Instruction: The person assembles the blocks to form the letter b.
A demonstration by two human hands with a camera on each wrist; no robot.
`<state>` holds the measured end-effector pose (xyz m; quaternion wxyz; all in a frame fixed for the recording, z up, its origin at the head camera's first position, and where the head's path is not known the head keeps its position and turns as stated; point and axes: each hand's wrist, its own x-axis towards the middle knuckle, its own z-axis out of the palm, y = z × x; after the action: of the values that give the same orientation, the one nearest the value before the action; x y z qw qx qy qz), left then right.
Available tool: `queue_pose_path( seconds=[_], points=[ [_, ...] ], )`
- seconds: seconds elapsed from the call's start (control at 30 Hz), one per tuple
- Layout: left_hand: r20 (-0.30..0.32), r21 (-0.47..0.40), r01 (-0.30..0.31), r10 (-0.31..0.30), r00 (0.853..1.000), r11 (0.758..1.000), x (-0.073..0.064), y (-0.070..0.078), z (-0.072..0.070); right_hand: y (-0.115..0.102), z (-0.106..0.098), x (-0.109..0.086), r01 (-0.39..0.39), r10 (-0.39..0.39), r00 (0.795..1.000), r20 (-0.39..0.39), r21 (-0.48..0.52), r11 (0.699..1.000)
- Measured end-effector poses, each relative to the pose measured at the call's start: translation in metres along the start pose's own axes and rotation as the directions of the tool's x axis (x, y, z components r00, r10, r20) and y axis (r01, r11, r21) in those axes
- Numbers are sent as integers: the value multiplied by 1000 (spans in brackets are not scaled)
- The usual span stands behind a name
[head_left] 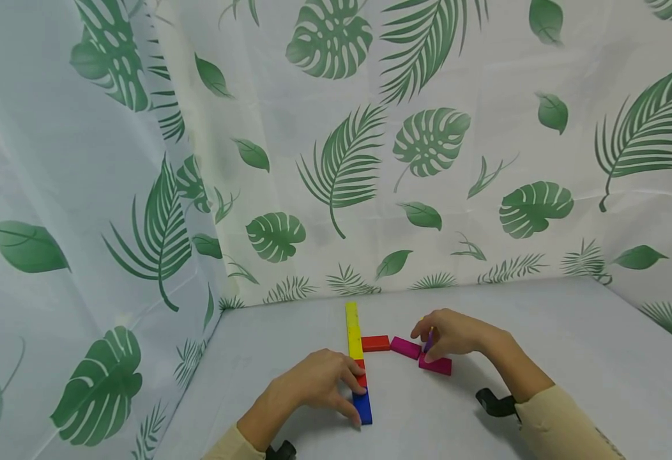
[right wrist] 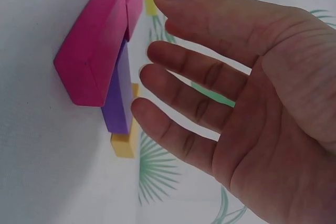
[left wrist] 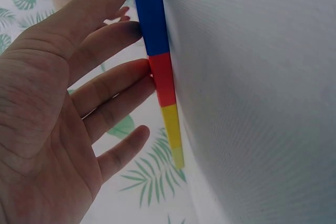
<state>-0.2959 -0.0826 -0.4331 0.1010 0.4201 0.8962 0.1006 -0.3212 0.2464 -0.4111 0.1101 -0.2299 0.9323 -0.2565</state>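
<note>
A straight column of blocks runs away from me: a blue block (head_left: 365, 412) nearest, then a red block (head_left: 360, 364) and yellow blocks (head_left: 354, 332). My left hand (head_left: 319, 378) reaches from the left, its fingertips touching the blue and red blocks with the fingers loosely spread. Over the right-hand group hovers my right hand (head_left: 455, 332), fingers lightly bent, nothing gripped between them. Beneath it lie a magenta block (head_left: 441, 367), a purple block (right wrist: 121, 95) and a yellow-orange block (right wrist: 124, 145); the hand partly hides the latter two in the head view.
A second red block (head_left: 375, 344) meets the column's right side, and another magenta block (head_left: 405, 347) continues from it at a slant. The white tabletop (head_left: 290, 326) ends at a leaf-printed curtain (head_left: 485, 140) behind and on both sides.
</note>
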Motion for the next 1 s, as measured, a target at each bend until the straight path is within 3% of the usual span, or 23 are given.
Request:
queue_pose_path(
  seconds=[0.2, 0.67, 1.0],
  points=[
    [-2, -6, -7, 7, 1000, 1000, 1, -3, 2, 2, 1, -2, -23, 22, 999, 23, 28, 999],
    [11, -11, 12, -12, 1000, 1000, 1, -1, 0, 12, 7, -6, 41, -42, 998, 37, 25, 999],
    [14, -12, 25, -25, 1000, 1000, 1, 0, -1, 8, 6, -6, 15, -16, 999, 40, 27, 1000]
  ],
)
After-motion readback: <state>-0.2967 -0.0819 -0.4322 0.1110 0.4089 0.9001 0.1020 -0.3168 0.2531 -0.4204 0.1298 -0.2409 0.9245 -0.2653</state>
